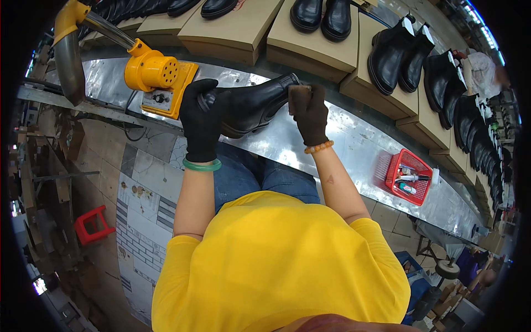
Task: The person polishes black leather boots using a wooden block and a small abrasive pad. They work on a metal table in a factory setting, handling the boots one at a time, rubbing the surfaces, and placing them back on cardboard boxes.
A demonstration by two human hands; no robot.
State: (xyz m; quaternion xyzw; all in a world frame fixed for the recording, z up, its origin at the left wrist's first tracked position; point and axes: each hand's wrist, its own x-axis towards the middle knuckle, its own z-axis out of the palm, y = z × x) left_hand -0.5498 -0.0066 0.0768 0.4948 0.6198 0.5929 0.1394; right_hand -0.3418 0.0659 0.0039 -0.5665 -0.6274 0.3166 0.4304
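No readable text, seemingly red print [239, 5] on a cardboard box [224, 33], too small

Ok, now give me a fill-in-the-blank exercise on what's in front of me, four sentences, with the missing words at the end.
1. The left grip holds a boot coloured ____.
2. The small brown block is in the ____ grip.
3. The smooth, unbeaded bangle is ____.
4. The mesh basket on the metal bench is ____.

Missing words: black; right; green; red.
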